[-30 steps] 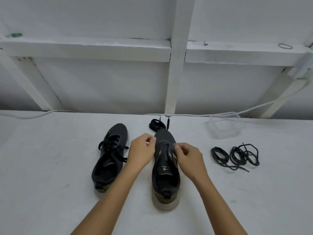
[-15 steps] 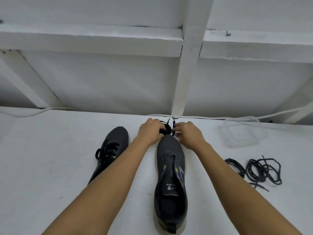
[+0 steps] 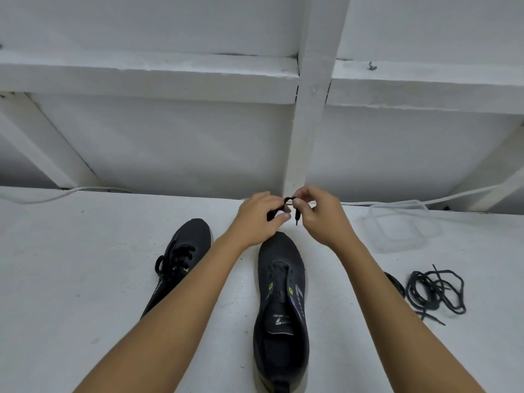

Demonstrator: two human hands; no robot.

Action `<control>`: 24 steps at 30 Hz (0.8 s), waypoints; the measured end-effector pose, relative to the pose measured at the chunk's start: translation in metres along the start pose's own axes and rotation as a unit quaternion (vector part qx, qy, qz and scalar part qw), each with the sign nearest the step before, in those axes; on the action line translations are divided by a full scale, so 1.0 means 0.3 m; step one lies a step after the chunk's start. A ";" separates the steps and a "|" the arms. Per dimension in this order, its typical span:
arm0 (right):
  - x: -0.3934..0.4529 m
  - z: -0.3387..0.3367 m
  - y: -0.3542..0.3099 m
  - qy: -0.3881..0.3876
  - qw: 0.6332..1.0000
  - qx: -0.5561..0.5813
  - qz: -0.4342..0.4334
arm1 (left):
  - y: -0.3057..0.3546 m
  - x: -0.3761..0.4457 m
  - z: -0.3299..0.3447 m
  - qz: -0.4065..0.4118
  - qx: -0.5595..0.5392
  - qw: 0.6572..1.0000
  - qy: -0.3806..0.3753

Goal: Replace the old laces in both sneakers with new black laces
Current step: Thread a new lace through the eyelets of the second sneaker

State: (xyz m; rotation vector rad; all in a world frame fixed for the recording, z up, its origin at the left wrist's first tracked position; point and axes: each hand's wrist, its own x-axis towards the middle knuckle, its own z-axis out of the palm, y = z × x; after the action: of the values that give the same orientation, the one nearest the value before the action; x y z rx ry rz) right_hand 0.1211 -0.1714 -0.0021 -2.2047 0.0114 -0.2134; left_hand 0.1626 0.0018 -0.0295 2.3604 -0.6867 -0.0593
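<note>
Both hands [image 3: 289, 214] on a bundled black lace [image 3: 276, 212] — thin, soft cord.

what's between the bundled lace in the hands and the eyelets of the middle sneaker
Nothing visible. Both hands, left and right, hold the black lace bundle just beyond the toe of the unlaced sneaker. Its eyelets lie bare, between the two forearms.

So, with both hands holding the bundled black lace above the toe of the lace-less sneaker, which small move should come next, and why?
Probably pull the bundled lace apart to free one end. The left hand grips the bundle, the right hand pinches a loop with a tip hanging below, and the near sneaker shows no lace. The other sneaker is already laced.
</note>
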 end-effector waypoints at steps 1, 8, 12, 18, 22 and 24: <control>-0.009 -0.012 -0.003 0.019 1.000 0.015 0.005 | 0.016 -0.004 -0.011 -0.010 -0.026 1.000 0.005; -0.116 -0.085 0.047 0.068 0.990 0.031 0.121 | 0.024 -0.110 -0.124 -0.085 -0.109 0.990 0.010; -0.170 -0.020 -0.054 0.025 0.989 0.102 0.100 | 0.094 -0.138 -0.131 -0.064 -0.108 0.992 -0.013; -0.192 -0.009 -0.113 -0.068 0.993 0.088 0.044 | 0.136 -0.167 -0.164 -0.051 -0.129 0.990 -0.026; -0.197 -0.019 -0.076 -0.044 0.995 0.045 0.075 | 0.136 -0.186 -0.195 -0.062 -0.140 0.988 -0.027; -0.214 -0.029 -0.085 -0.044 0.992 0.096 0.069 | 0.135 -0.196 -0.203 -0.067 -0.148 0.986 -0.041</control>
State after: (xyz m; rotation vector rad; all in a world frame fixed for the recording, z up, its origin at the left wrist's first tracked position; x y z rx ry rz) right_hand 0.0549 -0.1577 0.0139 -2.0096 0.0915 -0.0383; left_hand 0.1067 0.0410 0.0347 2.1220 -0.5168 -0.2990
